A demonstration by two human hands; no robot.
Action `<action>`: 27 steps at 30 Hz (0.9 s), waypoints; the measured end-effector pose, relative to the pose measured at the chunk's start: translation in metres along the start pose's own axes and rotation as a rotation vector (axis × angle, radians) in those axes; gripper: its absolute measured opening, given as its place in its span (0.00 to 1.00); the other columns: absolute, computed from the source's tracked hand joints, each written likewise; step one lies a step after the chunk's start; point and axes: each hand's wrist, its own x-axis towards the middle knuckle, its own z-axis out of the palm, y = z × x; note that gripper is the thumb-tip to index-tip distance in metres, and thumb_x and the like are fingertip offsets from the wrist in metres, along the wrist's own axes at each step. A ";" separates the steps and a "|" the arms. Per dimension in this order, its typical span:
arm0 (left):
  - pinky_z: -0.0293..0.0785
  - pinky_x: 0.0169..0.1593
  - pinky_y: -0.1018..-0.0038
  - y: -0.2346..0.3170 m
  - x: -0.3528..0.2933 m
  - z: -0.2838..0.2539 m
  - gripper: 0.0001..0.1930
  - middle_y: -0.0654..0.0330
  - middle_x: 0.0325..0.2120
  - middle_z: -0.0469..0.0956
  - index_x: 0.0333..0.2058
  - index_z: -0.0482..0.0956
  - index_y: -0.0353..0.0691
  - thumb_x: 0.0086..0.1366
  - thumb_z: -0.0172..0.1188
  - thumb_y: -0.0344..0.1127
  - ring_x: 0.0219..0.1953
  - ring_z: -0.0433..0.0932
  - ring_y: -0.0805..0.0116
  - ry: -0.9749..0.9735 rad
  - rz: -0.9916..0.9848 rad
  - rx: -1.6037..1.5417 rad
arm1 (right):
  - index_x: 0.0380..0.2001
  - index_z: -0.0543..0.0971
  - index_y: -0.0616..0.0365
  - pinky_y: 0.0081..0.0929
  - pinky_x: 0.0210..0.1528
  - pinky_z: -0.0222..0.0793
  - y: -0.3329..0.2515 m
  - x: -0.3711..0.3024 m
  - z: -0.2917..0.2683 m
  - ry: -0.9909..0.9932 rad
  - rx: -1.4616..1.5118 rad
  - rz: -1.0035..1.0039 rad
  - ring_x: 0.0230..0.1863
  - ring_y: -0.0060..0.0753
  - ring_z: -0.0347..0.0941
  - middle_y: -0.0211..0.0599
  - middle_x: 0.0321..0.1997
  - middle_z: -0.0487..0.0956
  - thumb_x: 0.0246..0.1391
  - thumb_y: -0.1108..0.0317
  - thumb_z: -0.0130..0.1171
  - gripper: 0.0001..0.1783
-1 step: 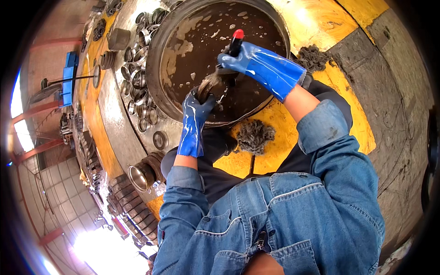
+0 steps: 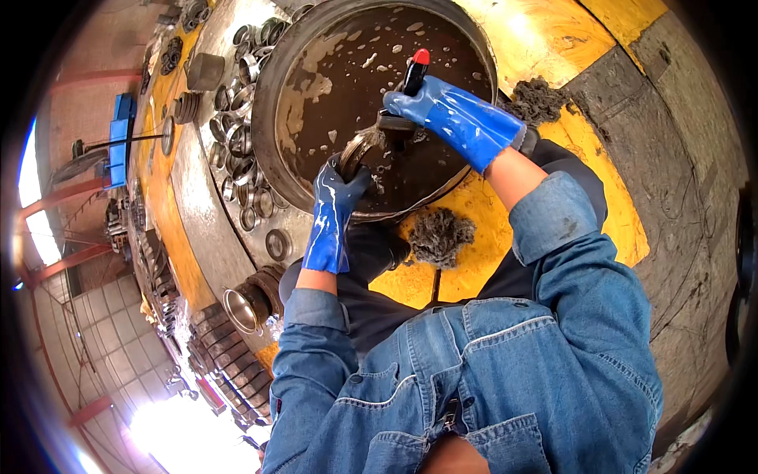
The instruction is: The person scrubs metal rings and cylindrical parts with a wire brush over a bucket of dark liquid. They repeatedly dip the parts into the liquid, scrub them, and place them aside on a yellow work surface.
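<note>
Both my hands wear blue rubber gloves and work over a wide round basin (image 2: 267, 103) of dark, foam-flecked liquid. My left hand (image 2: 338, 197) is closed around a metal ring (image 2: 357, 152), held tilted above the near left part of the basin. Gripped in my right hand (image 2: 450, 114) is a brush (image 2: 416, 73) with a black handle and a red end. Its head is close to the ring's upper right edge, where wet bristles or splashing liquid show. Whether they touch is hard to tell.
Many metal rings (image 2: 241, 138) lie heaped left of the basin, and a single ring (image 2: 278, 244) lies nearer. A stack of rings (image 2: 246, 306) stands by my left knee. Dark wool-like clumps lie on the yellow floor before me (image 2: 440, 237) and right of the basin (image 2: 538, 101).
My right hand and the brush have shifted slightly to the right, away from the ring. My left hand holds the ring in nearly the same place.
</note>
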 end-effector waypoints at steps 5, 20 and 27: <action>0.79 0.58 0.61 0.093 0.026 -0.010 0.32 0.48 0.46 0.87 0.57 0.80 0.36 0.55 0.72 0.47 0.51 0.86 0.50 -0.184 0.142 0.534 | 0.44 0.87 0.53 0.43 0.49 0.77 0.020 -0.005 -0.001 0.156 -0.090 0.168 0.44 0.50 0.84 0.49 0.40 0.87 0.58 0.38 0.62 0.29; 0.81 0.49 0.70 0.002 0.006 0.001 0.23 0.56 0.41 0.87 0.52 0.81 0.35 0.58 0.71 0.34 0.41 0.85 0.68 0.038 0.076 -0.075 | 0.39 0.86 0.59 0.44 0.46 0.80 -0.010 -0.008 -0.004 0.137 -0.063 -0.064 0.39 0.50 0.85 0.48 0.36 0.87 0.58 0.37 0.63 0.31; 0.81 0.48 0.69 -0.025 0.014 0.003 0.20 0.57 0.38 0.88 0.49 0.84 0.37 0.57 0.74 0.32 0.41 0.85 0.69 0.033 0.185 -0.127 | 0.36 0.87 0.53 0.43 0.41 0.80 -0.052 -0.029 0.056 0.025 -0.367 -0.874 0.36 0.48 0.84 0.43 0.32 0.86 0.58 0.50 0.66 0.17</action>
